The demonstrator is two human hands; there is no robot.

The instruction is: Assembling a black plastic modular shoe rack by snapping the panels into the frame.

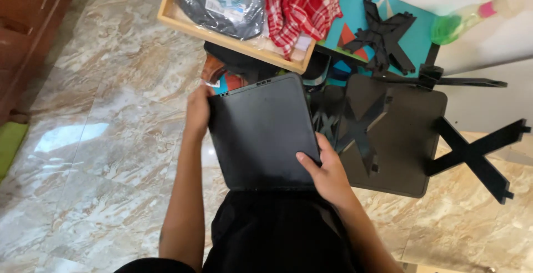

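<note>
I hold a flat black plastic panel (258, 134) with rounded corners in both hands, above my lap. My left hand (197, 109) grips its upper left edge. My right hand (327, 170) grips its lower right corner, thumb lying on the top face. To the right, a second black panel (408, 151) lies on the floor with a black X-shaped brace (361, 128) resting on it. Another X-shaped brace (477, 153) lies further right on the floor.
A wooden tray (222, 37) at the top holds a plastic-wrapped dark item (222, 1) and a red checked cloth (300, 3). A teal sheet (355, 26) carries a third black X-piece (386, 37). A green spray bottle (472, 9) lies top right. Marble floor (100, 139) spreads left.
</note>
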